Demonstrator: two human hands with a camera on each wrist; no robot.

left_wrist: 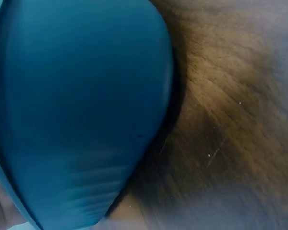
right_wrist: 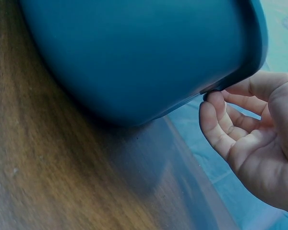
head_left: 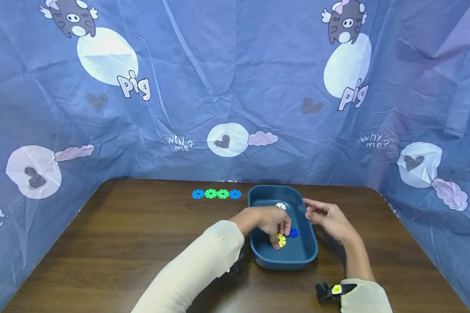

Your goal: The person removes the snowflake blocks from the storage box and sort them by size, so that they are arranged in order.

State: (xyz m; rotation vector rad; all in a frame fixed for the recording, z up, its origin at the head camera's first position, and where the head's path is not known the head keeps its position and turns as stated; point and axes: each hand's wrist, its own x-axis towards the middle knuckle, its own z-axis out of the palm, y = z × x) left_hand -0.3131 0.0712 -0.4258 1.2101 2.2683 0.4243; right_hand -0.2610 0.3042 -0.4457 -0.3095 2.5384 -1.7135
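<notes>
My left hand [head_left: 274,221] reaches over the left wall of a dark blue-green plastic tray [head_left: 262,259]. Between its thumb and fingers it pinches a yellow notched plastic disc [head_left: 282,240], tilted up from the tray floor. Close to those fingertips lies a dark blue notched disc [head_left: 293,232], and a white one [head_left: 280,205] sits farther back, partly behind the hand. At the tray's right side, my right hand [head_left: 333,221] holds the rim with thumb and fingertips, also visible in the right wrist view [right_wrist: 259,129]. The left wrist view shows mostly the tray's outer wall [left_wrist: 86,96].
Left of the tray's far end, a row of notched discs lies on the brown wooden table [head_left: 141,234]: a blue disc [head_left: 198,194] at each end, green discs [head_left: 210,194] between. A printed blue curtain [head_left: 235,95] hangs behind the table and at both sides.
</notes>
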